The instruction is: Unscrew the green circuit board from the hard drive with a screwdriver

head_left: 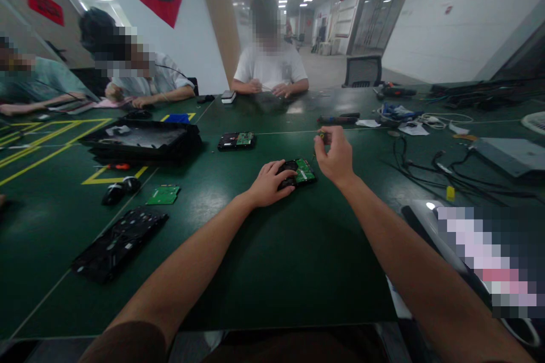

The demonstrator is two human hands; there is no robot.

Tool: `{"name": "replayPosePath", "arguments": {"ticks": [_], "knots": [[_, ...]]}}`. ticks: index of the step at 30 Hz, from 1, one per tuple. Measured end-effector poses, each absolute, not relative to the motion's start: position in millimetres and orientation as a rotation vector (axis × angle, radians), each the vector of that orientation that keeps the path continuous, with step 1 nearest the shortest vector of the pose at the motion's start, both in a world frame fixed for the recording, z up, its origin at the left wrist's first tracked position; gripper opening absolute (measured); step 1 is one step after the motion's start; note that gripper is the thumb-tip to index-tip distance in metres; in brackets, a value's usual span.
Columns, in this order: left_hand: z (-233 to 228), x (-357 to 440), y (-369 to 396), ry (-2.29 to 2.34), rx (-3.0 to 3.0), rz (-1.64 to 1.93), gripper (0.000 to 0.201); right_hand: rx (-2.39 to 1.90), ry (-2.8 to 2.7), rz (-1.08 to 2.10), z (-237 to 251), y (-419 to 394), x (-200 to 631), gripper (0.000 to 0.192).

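My left hand (271,184) rests over a hard drive (305,171) lying on the green table, its fingers curled across the black part and holding it. The drive's green circuit board faces up on the right side. Just right of and above the drive, my right hand (337,153) is closed in a pinch on a small dark tool with a yellow ring (322,135). Most of that tool is hidden by the fingers. Beyond my left hand lies another hard drive (236,140), its board partly showing.
On the left are a black tray (142,139), a loose green circuit board (163,194), a black plastic frame (120,244) and a black mouse-like object (121,190). Cables (443,167), a grey metal box (511,156) and a pixelated screen (489,261) lie right. Several people sit opposite.
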State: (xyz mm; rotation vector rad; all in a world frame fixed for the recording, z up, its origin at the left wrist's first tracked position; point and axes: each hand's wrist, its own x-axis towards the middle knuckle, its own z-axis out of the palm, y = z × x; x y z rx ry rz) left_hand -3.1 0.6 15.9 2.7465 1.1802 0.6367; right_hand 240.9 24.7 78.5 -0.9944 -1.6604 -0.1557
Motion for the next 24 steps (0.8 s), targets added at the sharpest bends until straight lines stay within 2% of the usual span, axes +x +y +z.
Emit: {"name": "replayPosePath", "arguments": {"ticks": [8,15,24], "knots": [[16.0,-3.1,0.1,1.169,2.746,0.661,0.048,-0.999,-1.683,-0.184,79.8,23.3,240.5,0.024],[15.7,-3.5,0.4,1.167,2.752,0.661,0.049,-1.005,-1.625,-0.083,76.7,29.5,243.7,0.025],[15.9,-3.5,0.3,1.174,2.763,0.648,0.049,-0.991,-1.642,-0.163,81.7,23.3,240.5,0.022]]}}
